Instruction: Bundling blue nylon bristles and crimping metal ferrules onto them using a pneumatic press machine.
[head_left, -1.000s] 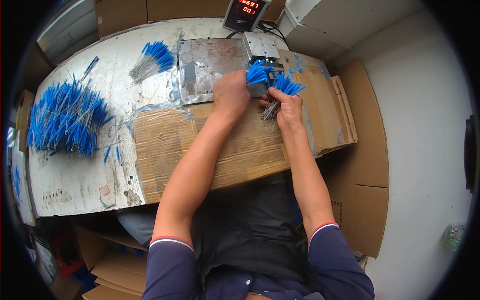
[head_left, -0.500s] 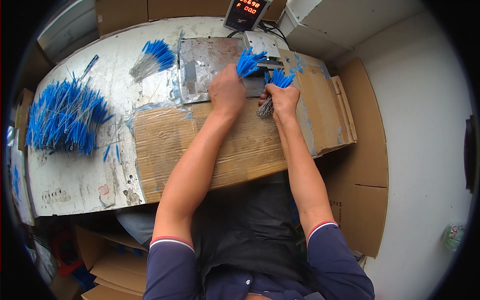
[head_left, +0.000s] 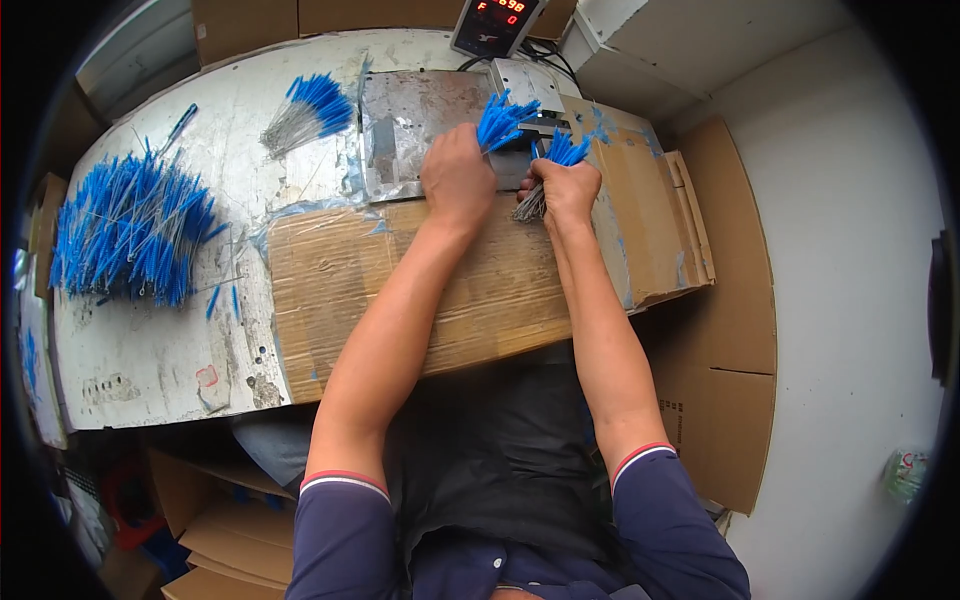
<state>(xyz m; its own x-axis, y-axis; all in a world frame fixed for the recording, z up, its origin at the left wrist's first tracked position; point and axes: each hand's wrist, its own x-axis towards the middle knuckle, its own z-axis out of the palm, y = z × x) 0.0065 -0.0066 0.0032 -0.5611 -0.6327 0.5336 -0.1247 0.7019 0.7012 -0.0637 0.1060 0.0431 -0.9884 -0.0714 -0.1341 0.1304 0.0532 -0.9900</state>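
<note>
My left hand (head_left: 459, 176) is closed around a bunch of thin wire brushes (head_left: 505, 122), their blue bristled ends sticking out past the fingers toward the upper right. Just to its right, my right hand (head_left: 570, 188) grips a second bunch of blue wire brushes (head_left: 566, 149). Bare wire ends of that bunch poke out below the fingers. Both hands are over the far edge of a cardboard sheet (head_left: 400, 290), in front of a small machine (head_left: 525, 85) partly hidden by the brushes.
A big heap of blue brushes (head_left: 135, 230) lies on the worn white table (head_left: 150, 350) at left, a smaller fanned pile (head_left: 320, 105) farther back. A metal plate (head_left: 415, 110) lies left of the machine. A red digital display (head_left: 492, 22) stands behind. Cardboard boxing (head_left: 650, 220) flanks the right.
Both hands stay nearly in place, each still holding its bunch. The left bunch has tipped slightly to the right. The digits on the display have changed.
</note>
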